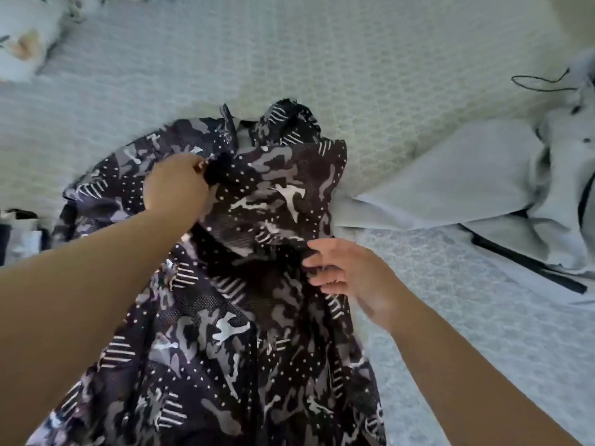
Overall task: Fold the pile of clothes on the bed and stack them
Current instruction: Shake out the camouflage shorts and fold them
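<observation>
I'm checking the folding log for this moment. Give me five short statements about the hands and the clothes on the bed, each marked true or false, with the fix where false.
1. The left hand grips the camouflage garment. True.
2. The camouflage garment is folded into a neat square. False: it lies spread and rumpled.
3. The right hand has its fingers at the garment's right edge. True.
4. The grey garment lies on the left side of the bed. False: it lies at the right.
5. The grey garment has dark trim. True.
</observation>
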